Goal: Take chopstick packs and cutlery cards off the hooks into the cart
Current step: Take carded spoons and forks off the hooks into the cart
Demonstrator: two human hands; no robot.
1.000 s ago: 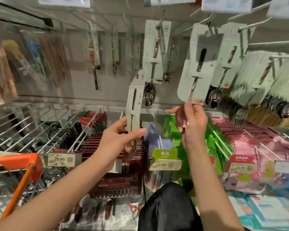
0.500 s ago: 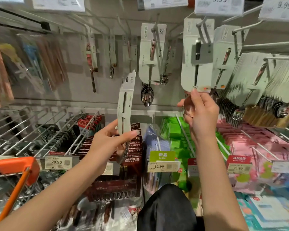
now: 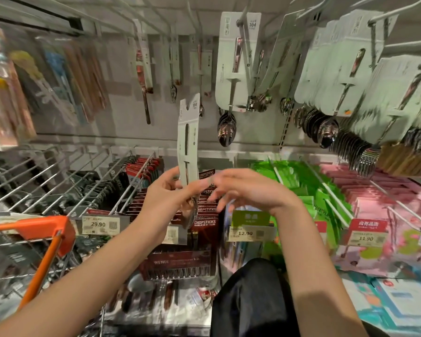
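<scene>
one cutlery card [image 3: 188, 139] marked "304", pinched upright by left hand [image 3: 167, 200].

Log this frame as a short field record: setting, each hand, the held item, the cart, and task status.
setting: shop display of cutlery cards on upper hooks, chopstick packs on lower hooks
left hand: grips a narrow cutlery card by its lower end, card upright
right hand: empty, blurred, fingers spread close to the card's lower end; contact unclear
hanging cards: front spoon card on its hook
cart: orange handle corner at lower left
status: held card off the hook, not yet in the cart
</scene>
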